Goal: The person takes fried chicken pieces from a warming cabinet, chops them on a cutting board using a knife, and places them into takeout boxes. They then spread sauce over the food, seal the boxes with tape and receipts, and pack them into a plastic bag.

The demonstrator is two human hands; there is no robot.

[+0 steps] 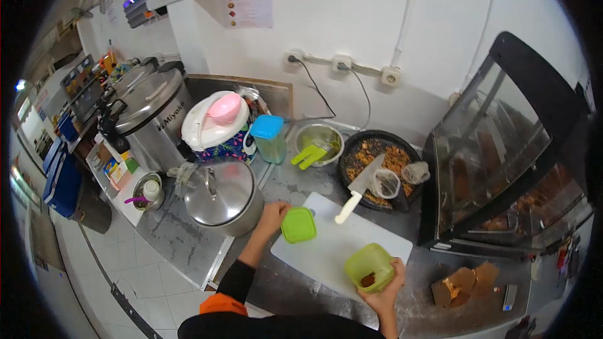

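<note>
One green tub [369,267], uncovered, sits in the right hand [386,289] over the near right part of a white cutting board [333,245]. That hand is curled firmly round the tub's right side, thumb near the rim. The tub tilts so its mouth shows, with a little reddish-brown stuff [368,280] at the bottom and bare walls above.

At ten o'clock from the tub is its green lid [298,225]. The left hand [274,215] is mostly closed, its fingertips pinching the lid's far left edge; whether the lid also rests on the board, I cannot tell.

So the opening looks done: lid and tub are well apart. Both are in hand, neither is put down, and the lid is not back on. Whether the tub's contents have been used, the view does not settle.

Around twelve o'clock, a knife [361,187] lies with its blade over a black pan [343,176] of brown crumbly food [394,154] and its handle over the board. At eleven is a steel bowl [328,161]; past the lid, towards ten, a lidded pot [220,191]. A display case [490,132] stands between one and two, and an open cardboard box [483,276] lies near three.
</note>
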